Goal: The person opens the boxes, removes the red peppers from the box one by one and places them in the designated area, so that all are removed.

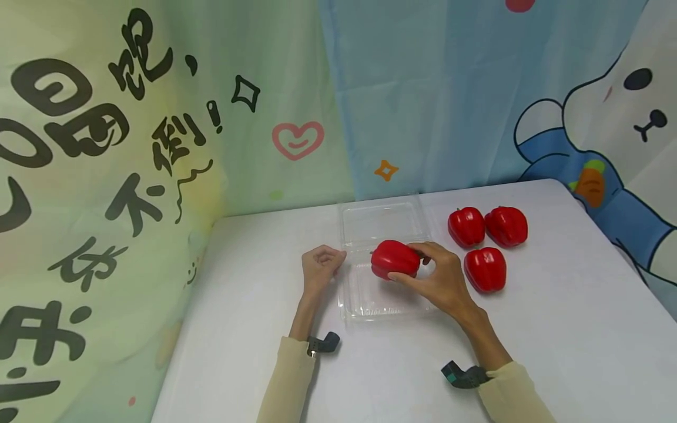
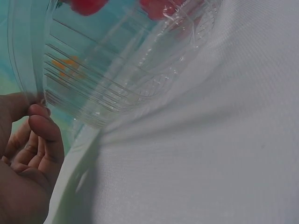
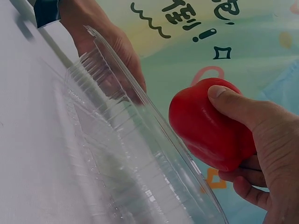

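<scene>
Being held in the right hand (image 1: 441, 281), fingers curled around it, a red pepper (image 1: 395, 259) is being lowered over the clear box (image 1: 388, 308) at frame centre; the left hand (image 1: 320, 265), fingers curled, is steadying the box edge. Three peppers (image 1: 485, 269) are being left on the worktop (image 1: 555, 329), right of centre.

Staged recording corner, not a lived-in room — white-covered tabletop (image 1: 555, 352) boxed in by hung printed cloths. Left backdrop (image 1: 106, 176), pale green, carries large black characters and a pink heart (image 1: 297, 140); right backdrop (image 1: 449, 88), blue, shows a cartoon bear (image 1: 624, 117) at the frame's right edge.
</scene>
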### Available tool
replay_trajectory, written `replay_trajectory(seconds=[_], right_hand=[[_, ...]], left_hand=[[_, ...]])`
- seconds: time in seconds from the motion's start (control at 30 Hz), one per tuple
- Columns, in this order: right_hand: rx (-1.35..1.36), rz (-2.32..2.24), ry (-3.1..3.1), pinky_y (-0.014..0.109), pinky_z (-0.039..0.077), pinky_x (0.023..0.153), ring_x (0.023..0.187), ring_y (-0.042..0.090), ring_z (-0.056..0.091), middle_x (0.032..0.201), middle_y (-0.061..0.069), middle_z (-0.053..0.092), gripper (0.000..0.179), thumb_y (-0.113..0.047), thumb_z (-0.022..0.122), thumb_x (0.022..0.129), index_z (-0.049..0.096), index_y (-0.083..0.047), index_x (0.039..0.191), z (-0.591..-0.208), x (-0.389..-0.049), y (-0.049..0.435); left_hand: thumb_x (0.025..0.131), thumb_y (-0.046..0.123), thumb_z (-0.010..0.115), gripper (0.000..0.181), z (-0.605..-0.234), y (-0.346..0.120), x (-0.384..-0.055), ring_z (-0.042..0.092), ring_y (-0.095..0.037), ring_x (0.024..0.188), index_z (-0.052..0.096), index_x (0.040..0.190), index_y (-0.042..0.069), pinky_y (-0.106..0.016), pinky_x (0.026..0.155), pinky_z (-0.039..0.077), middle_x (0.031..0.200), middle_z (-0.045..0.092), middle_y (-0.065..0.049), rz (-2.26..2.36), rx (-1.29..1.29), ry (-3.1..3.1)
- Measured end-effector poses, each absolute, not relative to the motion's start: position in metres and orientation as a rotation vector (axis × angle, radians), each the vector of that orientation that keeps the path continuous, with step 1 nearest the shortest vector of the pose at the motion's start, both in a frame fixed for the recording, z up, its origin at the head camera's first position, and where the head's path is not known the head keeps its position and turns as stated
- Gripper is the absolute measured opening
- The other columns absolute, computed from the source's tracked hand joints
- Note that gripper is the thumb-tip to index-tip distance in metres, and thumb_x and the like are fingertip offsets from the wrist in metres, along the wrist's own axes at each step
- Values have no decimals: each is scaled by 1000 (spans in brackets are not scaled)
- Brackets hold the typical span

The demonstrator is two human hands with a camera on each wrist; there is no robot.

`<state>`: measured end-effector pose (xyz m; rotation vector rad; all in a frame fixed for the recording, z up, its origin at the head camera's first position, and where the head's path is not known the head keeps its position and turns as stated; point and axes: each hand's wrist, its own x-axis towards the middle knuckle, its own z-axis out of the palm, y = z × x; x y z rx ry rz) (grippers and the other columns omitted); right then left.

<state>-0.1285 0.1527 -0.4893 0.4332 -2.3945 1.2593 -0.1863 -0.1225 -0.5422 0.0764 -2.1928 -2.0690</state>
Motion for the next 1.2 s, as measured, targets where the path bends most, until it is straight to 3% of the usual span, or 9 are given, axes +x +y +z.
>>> replay_trajectory(seconds=[0.17, 0.47, 0.7, 0.87, 1.07, 1.2], right_hand=[[416, 1267, -2374, 45, 62, 73, 93, 20, 70, 122, 12, 82, 72, -19, 105, 67, 76, -5, 131, -489, -128, 156], [364, 1230, -2347, 40, 61, 75, 92, 20, 71, 117, 12, 82, 70, -18, 105, 65, 75, -5, 126, -483, -127, 165], [307, 1216, -2325, 21, 55, 75, 91, 14, 66, 115, 10, 82, 70, -17, 106, 64, 74, -6, 126, -484, -125, 173], [291, 1215, -2323, 15, 53, 78, 93, 14, 67, 118, 9, 81, 72, -17, 106, 64, 74, -7, 127, -487, -123, 177], [259, 1198, -2308, 26, 59, 76, 92, 14, 66, 116, 11, 82, 70, -15, 106, 64, 73, -5, 126, -485, -122, 184], [221, 1185, -2280, 23, 57, 75, 89, 10, 63, 113, 12, 81, 70, -14, 105, 64, 72, -3, 126, -483, -120, 189]], left_hand=[[93, 4, 82, 12, -542, -123, -186, 57, -10, 51, 74, 88, -4, -18, 50, 42, 62, 69, 0, -2078, 69, -2184], [94, 5, 81, 12, -542, -122, -188, 58, -9, 51, 74, 88, -3, -18, 50, 42, 62, 69, 2, -2074, 61, -2195], [93, 5, 81, 12, -544, -122, -187, 57, -8, 50, 74, 87, -2, -18, 50, 43, 61, 68, 5, -2072, 80, -2198], [93, 4, 81, 11, -544, -123, -184, 58, -9, 51, 75, 88, -3, -18, 50, 43, 62, 70, -5, -2060, 79, -2209], [94, 3, 80, 11, -543, -122, -184, 58, -10, 51, 75, 89, -6, -19, 51, 43, 71, 71, -29, -2038, 38, -2205], [94, 3, 80, 13, -544, -122, -185, 58, -10, 51, 75, 89, -8, -18, 50, 43, 73, 71, -33, -2030, 29, -2205]])
